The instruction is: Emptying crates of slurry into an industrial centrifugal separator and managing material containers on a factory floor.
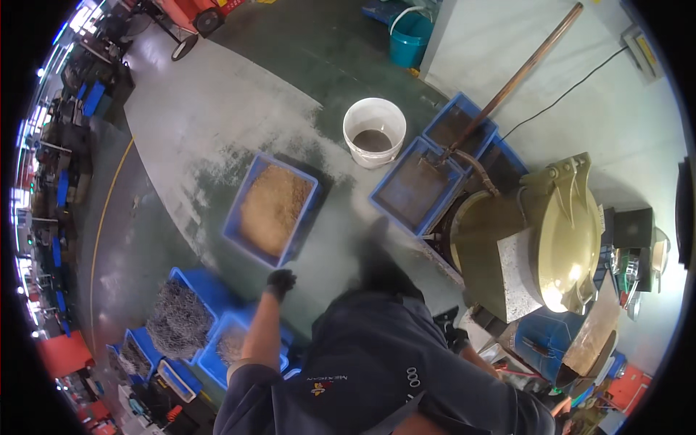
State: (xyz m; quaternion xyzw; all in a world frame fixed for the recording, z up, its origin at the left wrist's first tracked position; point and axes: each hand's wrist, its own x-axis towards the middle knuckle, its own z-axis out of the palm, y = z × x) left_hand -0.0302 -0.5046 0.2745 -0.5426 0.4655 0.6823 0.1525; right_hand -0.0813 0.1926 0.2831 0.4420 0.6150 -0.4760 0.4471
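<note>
My left hand [281, 283], in a dark glove, is just below the near corner of a blue bin [230, 230] on the floor. Its fingers look curled in, and no object shows in them. Tan granular material [272, 206] fills much of that bin. Close to my right hip is my right hand [454, 335], also in a dark glove. My body and the clutter behind it partly hide its fingers, so their grip is unclear. A white bucket [397, 154] with grey material at its bottom stands beyond the bin.
At right sits a drum-shaped machine [482, 243] with a raised olive lid [569, 235]. Blue trays [395, 210] and a long copper-coloured pole [533, 65] are beside it. Lower left, a blue bin [190, 272] holds a tangled grey heap [177, 315]. A teal bucket [410, 43] stands far back.
</note>
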